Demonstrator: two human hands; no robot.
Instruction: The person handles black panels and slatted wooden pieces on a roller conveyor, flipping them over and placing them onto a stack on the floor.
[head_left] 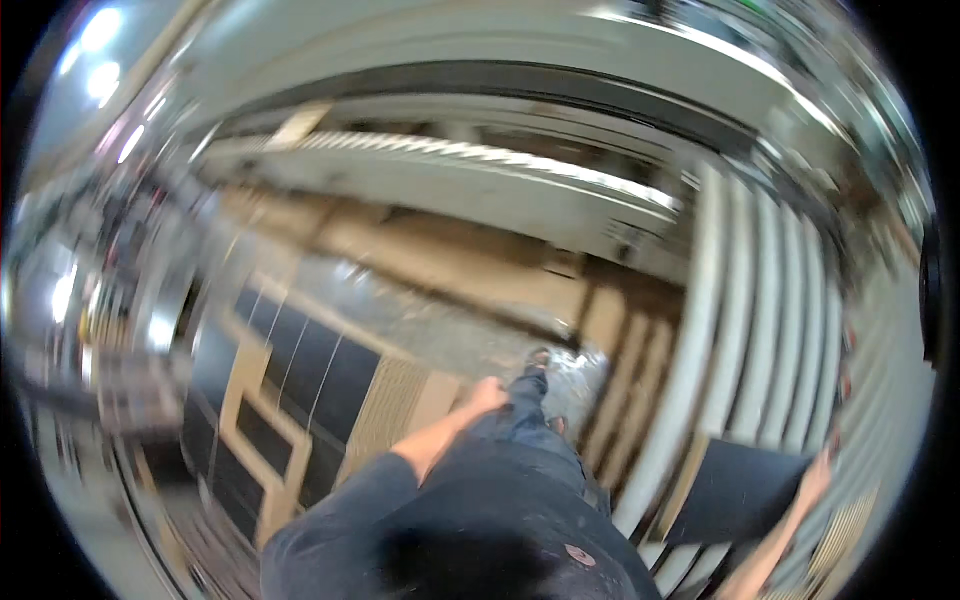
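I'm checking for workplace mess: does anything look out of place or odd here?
A tan zigzag strip crosses the dark panels at left, odd against their straight pale seams. Shiny material, perhaps plastic film, seems to lie beside the shoe like litter.

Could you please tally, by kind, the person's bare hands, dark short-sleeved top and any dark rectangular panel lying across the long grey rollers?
Bare left hand and bare right hand: 2
Dark short-sleeved top: 1
Dark rectangular panel on the long grey cylindrical rollers: 1
Total: 4
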